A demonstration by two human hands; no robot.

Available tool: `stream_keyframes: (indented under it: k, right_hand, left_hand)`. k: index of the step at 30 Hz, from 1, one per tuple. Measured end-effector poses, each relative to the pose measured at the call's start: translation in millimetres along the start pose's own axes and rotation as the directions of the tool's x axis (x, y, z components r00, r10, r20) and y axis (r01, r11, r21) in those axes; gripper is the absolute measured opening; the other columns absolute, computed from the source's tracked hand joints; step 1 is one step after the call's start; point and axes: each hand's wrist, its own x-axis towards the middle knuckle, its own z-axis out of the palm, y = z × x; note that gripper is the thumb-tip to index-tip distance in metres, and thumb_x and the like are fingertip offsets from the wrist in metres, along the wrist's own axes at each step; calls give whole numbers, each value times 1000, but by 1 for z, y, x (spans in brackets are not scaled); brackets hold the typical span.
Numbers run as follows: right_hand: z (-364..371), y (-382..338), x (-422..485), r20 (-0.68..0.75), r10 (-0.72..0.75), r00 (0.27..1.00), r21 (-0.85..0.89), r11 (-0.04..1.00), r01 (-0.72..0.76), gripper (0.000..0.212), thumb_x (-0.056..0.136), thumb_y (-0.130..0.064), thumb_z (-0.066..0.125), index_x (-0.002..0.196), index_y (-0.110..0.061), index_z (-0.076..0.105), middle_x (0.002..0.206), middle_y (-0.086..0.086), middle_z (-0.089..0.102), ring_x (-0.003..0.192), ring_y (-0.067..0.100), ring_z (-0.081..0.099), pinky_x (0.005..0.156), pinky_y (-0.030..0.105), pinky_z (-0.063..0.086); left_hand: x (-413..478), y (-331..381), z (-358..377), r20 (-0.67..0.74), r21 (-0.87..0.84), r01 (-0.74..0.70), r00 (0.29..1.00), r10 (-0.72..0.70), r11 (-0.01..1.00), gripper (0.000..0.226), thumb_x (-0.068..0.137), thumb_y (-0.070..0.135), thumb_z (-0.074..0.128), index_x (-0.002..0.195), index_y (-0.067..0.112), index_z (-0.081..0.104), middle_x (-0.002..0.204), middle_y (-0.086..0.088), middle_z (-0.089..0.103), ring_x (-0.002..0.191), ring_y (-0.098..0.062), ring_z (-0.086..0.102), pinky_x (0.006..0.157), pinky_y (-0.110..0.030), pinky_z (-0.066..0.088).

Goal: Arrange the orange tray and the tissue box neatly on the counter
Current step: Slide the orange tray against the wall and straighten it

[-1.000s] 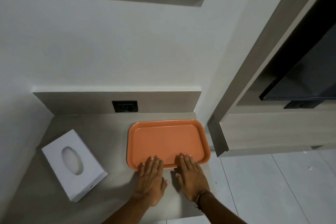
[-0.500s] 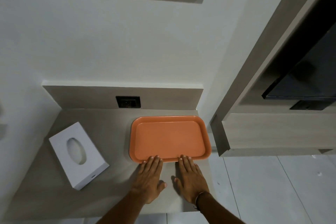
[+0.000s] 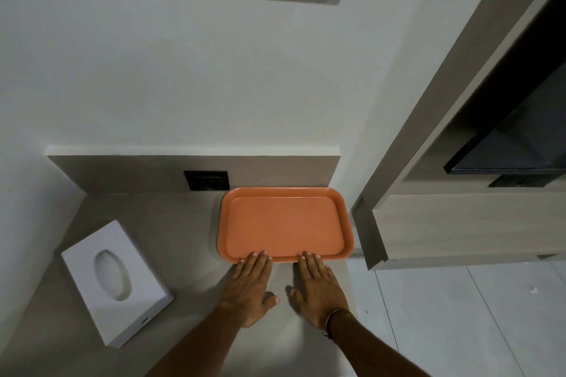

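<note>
Both hands lay flat and open on the tabletop [image 3: 171, 223], holding nothing: the left hand [image 3: 249, 288] and right hand [image 3: 318, 288] pressed their fingertips [image 3: 260, 255] against the tray's [image 3: 284, 223] near rim. The tray sat squared at the back wall, beside the outlet [image 3: 206, 180], seemingly placed. The tissue box [image 3: 115, 281] lay well apart at left, skewed, seemingly unarranged. The tabletop's near edge was cut off.
</note>
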Motion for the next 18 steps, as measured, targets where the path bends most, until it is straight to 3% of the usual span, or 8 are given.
stream_keyframes:
  k: [13,18]
  right_hand:
    - [-7,-3,-2,9,-9,1000,-27,1000,9,86,97,-67,20,162,-17,-7,172,6,-9,158,26,-11,122,39,-7]
    - [-13,-12,-20,19,-39,999,-28,999,40,85,97,-65,22,162,-17,-8,172,6,-10,158,25,-11,128,44,-1]
  left_hand:
    - [-2,-2,1,-37,40,-4,999,6,999,90,97,65,31,159,14,-11,170,-4,-16,157,-26,-17,130,-48,-3]
    - [-30,2,3,-67,14,45,997,-44,999,89,97,63,31,160,13,-9,170,-7,-16,158,-27,-16,130,-49,-4]
